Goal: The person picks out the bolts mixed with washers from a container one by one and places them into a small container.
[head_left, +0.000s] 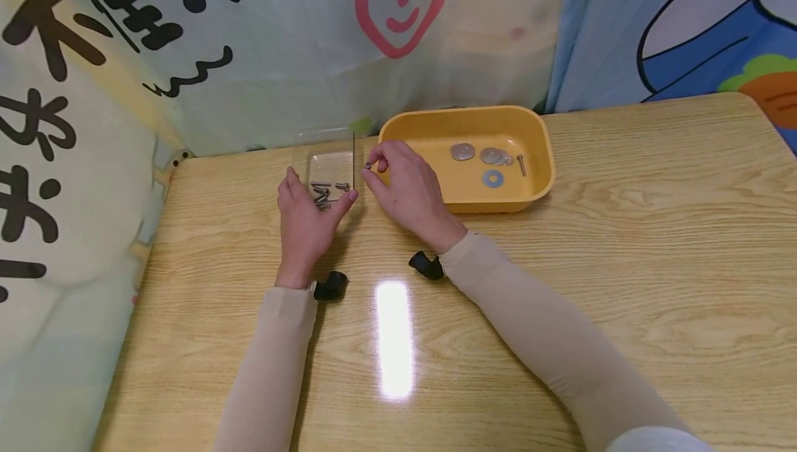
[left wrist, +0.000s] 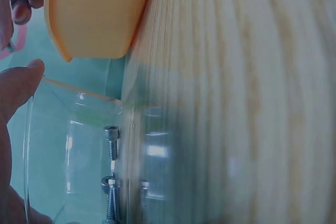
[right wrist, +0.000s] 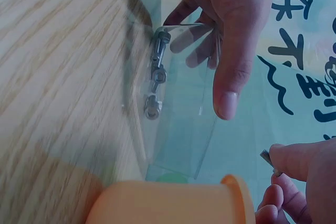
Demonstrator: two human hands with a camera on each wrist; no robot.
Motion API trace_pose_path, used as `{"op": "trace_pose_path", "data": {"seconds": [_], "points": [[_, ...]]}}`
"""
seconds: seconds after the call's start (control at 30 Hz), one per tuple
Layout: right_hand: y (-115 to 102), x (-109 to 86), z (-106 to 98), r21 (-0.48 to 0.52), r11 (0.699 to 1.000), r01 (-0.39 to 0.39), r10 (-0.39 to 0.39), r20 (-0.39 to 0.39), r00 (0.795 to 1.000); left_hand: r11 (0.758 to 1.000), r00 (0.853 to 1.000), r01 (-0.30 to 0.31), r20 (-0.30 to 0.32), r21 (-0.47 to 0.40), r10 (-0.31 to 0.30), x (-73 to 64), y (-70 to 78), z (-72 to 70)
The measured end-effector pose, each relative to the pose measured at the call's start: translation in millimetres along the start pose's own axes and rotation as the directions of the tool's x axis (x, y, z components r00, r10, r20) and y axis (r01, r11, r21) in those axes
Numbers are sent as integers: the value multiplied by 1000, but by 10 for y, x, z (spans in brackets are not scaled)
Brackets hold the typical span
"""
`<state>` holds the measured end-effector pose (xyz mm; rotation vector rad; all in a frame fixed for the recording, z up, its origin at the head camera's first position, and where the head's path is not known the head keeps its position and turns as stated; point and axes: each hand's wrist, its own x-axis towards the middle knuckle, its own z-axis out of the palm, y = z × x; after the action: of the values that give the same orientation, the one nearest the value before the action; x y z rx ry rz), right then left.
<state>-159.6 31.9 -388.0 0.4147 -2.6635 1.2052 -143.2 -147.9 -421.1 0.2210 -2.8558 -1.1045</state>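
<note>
A clear plastic box (head_left: 330,160) stands on the table, with several metal socket-head screws (head_left: 322,192) lying in its near part. My left hand (head_left: 306,225) grips the box's near end, thumb along the right side and fingers at the left. Between thumb and fingertips, my right hand (head_left: 407,185) pinches a small screw (right wrist: 268,158), held above the gap between box and yellow tray (head_left: 467,203). In that tray lie several silver discs (head_left: 463,152), a bluish-grey washer (head_left: 492,178) and a single screw (head_left: 521,165).
The wooden table (head_left: 654,230) reaches to a printed cloth (head_left: 280,92) hanging right behind the box and tray. Black wrist cameras (head_left: 331,286) stick out from both cuffs. A bright light reflection (head_left: 394,341) lies on the tabletop between the forearms.
</note>
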Motion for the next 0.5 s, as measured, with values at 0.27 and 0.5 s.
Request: {"op": "trace_pose_path", "data": {"seconds": [0.27,0.5], "points": [[-31,42,85,-1,1000,-3,3,28,1000,1000,1000,-8,0,-4,8,17,-14,7],[-66,73,138,-11,1000,13,-12,49,999,1000,1000,-13,-8,5,13,15,-21,1]]}}
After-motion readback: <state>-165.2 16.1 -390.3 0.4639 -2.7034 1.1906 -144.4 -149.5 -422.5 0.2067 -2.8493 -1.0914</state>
